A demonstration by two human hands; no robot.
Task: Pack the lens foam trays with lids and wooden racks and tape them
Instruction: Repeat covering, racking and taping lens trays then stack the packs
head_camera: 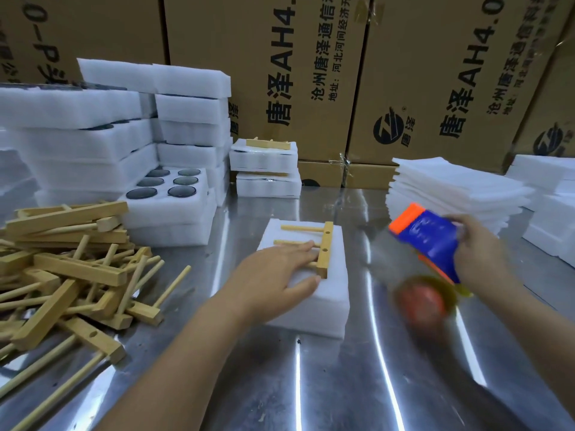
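— On top of the white lidded foam tray (pixel 306 306), mid steel table (pixel 342 384), what lies there?
— A pale wooden rack (pixel 324 250). Its bar runs away from the viewer, with the dowels pointing left. The left hand (pixel 280 275) lies flat across it, fingers straight, partly hiding the two nearer dowels.
— And right of the tray?
— The right hand (pixel 479 253) grips a blue-and-orange tape dispenser (pixel 432 241), motion-blurred. Its roll is a reddish smear.
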